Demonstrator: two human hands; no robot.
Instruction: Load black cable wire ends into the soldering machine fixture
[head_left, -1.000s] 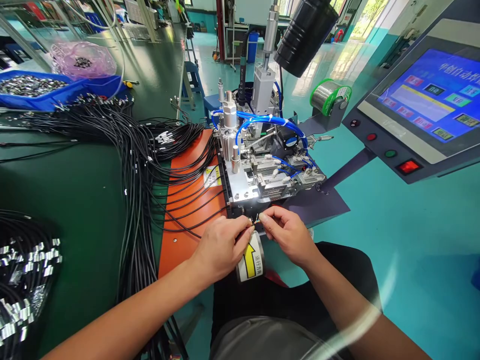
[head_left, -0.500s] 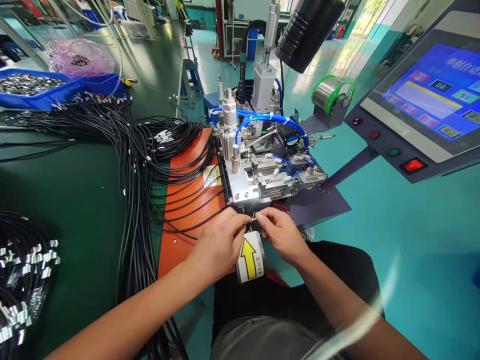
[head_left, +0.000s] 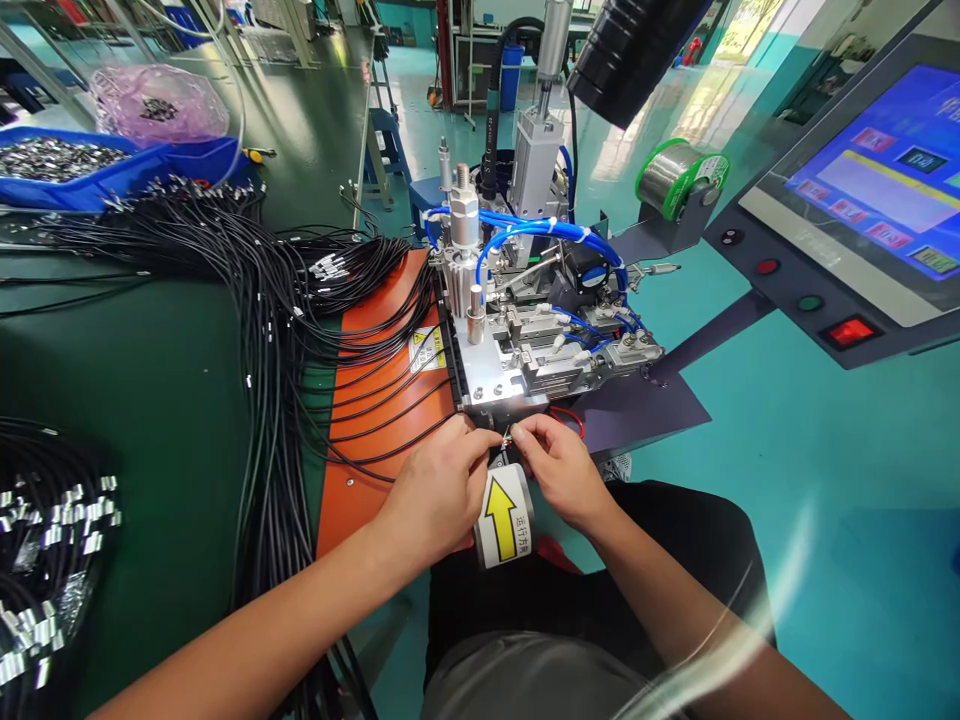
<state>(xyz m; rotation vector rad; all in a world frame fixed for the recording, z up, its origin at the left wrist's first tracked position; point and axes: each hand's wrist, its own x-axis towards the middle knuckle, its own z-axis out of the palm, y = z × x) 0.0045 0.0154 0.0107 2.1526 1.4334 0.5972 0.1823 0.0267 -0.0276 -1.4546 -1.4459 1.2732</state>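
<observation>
At the front edge of the machine (head_left: 491, 385), my left hand (head_left: 439, 485) is closed in a pinch on a cable end, mostly hidden by the fingers. Thin wire ends (head_left: 506, 438) show between the two hands, too small to make out fully. My right hand (head_left: 562, 468) pinches these wires from the other side, thumb and forefinger together. Just below the fingertips is a round part with a white label and yellow arrow (head_left: 501, 520). Black cables (head_left: 375, 437) lie over the orange guide plate (head_left: 356, 515), their ends running to the machine's left side.
A large bundle of black cables (head_left: 270, 440) hangs over the green table (head_left: 150, 390). Blue bins (head_left: 82, 185) hold small metal parts. On the right stand a solder wire spool (head_left: 664, 180) and a control screen (head_left: 892, 180). A black cylinder (head_left: 637, 60) hangs above the machine.
The view has shifted slightly, so the machine and screen sit a little further right. Both hands keep their pinch at nearly the same spot, with small finger movement at the wires.
</observation>
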